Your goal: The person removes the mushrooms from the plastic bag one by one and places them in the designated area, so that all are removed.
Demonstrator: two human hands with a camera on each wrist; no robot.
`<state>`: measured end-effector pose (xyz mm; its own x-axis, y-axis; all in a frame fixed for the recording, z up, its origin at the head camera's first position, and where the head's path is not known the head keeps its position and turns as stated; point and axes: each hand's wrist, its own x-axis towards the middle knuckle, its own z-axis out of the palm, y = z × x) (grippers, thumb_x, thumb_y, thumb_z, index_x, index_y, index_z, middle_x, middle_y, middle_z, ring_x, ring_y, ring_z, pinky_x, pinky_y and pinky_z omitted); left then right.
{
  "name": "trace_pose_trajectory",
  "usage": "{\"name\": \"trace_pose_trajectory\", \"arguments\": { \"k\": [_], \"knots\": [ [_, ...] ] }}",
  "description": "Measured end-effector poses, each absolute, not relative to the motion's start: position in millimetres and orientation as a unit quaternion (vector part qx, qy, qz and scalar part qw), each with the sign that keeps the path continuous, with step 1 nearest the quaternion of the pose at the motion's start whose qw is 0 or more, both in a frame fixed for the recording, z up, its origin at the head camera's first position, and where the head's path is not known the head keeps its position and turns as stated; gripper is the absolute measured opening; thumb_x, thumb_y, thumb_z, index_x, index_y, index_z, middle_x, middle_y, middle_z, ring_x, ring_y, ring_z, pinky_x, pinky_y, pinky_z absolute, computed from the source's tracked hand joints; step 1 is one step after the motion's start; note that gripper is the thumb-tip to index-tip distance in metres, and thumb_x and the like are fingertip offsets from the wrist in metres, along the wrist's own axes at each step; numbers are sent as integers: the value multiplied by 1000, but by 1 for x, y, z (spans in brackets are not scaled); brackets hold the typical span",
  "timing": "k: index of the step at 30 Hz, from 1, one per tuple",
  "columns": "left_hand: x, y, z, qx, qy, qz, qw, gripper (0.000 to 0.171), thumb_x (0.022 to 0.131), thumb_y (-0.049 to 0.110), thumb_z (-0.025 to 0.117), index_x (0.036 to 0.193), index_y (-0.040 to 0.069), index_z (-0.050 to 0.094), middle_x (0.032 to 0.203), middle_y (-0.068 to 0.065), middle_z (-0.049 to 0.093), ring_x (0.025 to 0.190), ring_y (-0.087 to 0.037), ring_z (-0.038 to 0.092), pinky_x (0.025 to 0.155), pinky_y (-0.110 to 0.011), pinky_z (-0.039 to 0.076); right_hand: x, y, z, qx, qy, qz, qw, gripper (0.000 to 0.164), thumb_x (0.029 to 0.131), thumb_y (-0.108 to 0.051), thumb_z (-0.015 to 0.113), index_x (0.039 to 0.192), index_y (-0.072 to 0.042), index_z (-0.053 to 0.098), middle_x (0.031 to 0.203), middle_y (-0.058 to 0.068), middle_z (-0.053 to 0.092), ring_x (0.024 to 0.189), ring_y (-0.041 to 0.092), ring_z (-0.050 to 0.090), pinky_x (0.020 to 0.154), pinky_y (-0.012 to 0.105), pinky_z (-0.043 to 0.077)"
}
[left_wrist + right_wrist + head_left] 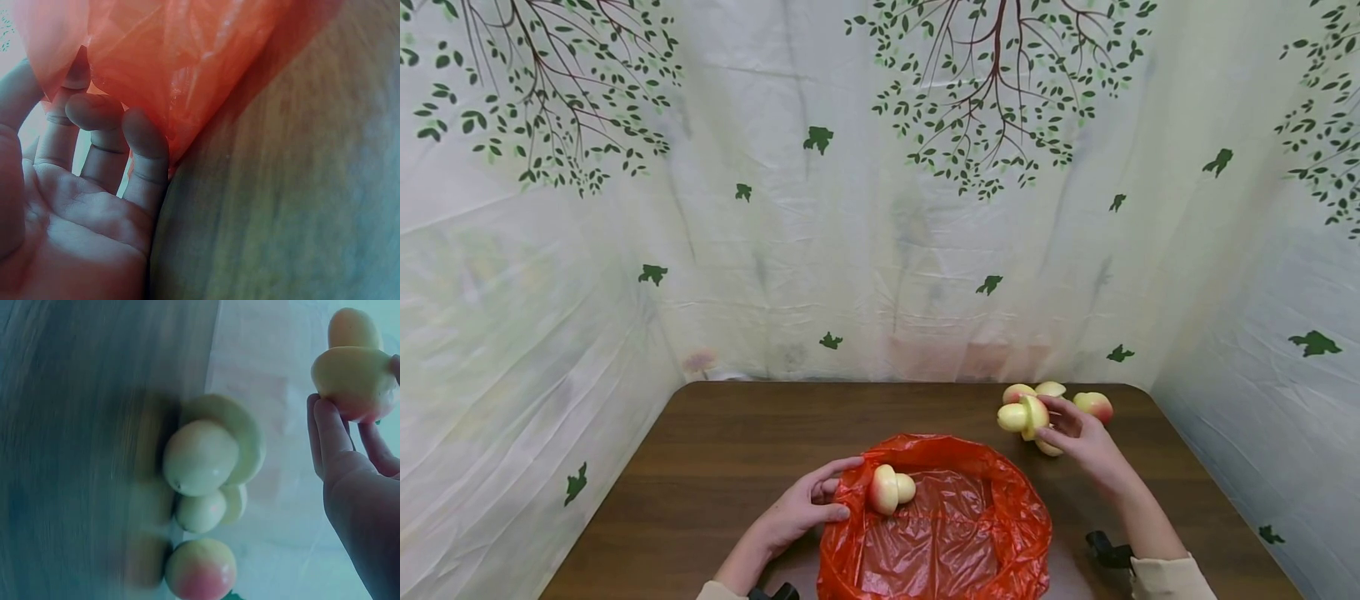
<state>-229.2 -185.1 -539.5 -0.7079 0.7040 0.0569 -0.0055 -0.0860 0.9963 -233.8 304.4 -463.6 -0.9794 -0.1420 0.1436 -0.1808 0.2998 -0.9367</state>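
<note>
A red plastic bag (1037,521) stands on the table, its mouth spread wide. At its left rim, my left hand (801,504) grips the plastic between thumb and fingers; in the left wrist view the fingers (145,134) bend against the red film. One toy mushroom (884,489), with a pink-and-yellow cap and pale stem, lies inside the bag near that hand. My right hand (1078,437) pinches another toy mushroom (353,378) by its cap, stem pointing away from the palm. Close around it, several more mushrooms (201,459) lie on the table.
The brown wooden table (752,425) reaches back to a pale curtain (865,250) printed with leaves and branches. A single mushroom (1093,407) sits at the far right, near the table's back corner. Dark wrist straps (1105,550) show at both wrists.
</note>
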Motion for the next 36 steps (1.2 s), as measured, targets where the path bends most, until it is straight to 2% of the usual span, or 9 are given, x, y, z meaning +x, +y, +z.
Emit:
{"name": "trace_pose_trajectory", "arguments": {
  "k": [12, 18, 24, 27, 33, 36],
  "knots": [
    [-230, -185, -540, 274, 630, 679, 261, 68, 105, 5, 63, 166, 7, 32, 133, -9, 74, 113, -14, 75, 91, -34, 64, -236, 326, -464, 63, -818, 571, 36, 66, 105, -22, 68, 158, 6, 40, 159, 30, 43, 113, -18, 55, 93, 8, 50],
    [-230, -185, -540, 272, 633, 677, 260, 67, 105, 5, 63, 166, 7, 33, 134, -12, 73, 113, -15, 75, 90, -34, 65, -234, 336, -463, 32, -819, 571, 40, 68, 105, -28, 69, 159, 2, 40, 152, 13, 47, 111, -18, 55, 91, 9, 50],
    [-230, -185, -539, 273, 632, 677, 259, 68, 105, 5, 63, 166, 7, 32, 135, -10, 73, 114, -15, 75, 91, -34, 64, -235, 344, -468, 29, -809, 585, 54, 66, 105, -26, 69, 156, 4, 41, 132, -19, 54, 111, -16, 58, 90, 9, 52],
    [-230, -185, -540, 276, 629, 678, 260, 68, 105, 5, 63, 166, 6, 32, 133, -8, 74, 113, -15, 75, 91, -34, 64, -236, 348, -470, 33, -804, 591, 63, 65, 105, -23, 69, 156, 6, 40, 125, -29, 55, 111, -16, 59, 90, 9, 53],
    [-230, -185, -541, 288, 621, 681, 258, 67, 105, 3, 62, 166, 4, 31, 130, -9, 75, 109, -13, 76, 89, -32, 65, -237, 356, -472, 11, -806, 587, 72, 70, 105, -24, 69, 158, 8, 36, 118, -34, 54, 107, -19, 57, 88, 6, 49],
    [-230, -185, -541, 292, 619, 682, 258, 67, 105, 2, 61, 166, 4, 31, 129, -12, 75, 106, -13, 76, 88, -32, 65, -237, 359, -472, -9, -809, 584, 73, 72, 105, -25, 69, 160, 7, 35, 118, -32, 53, 106, -21, 55, 88, 5, 48]
  ]
}}
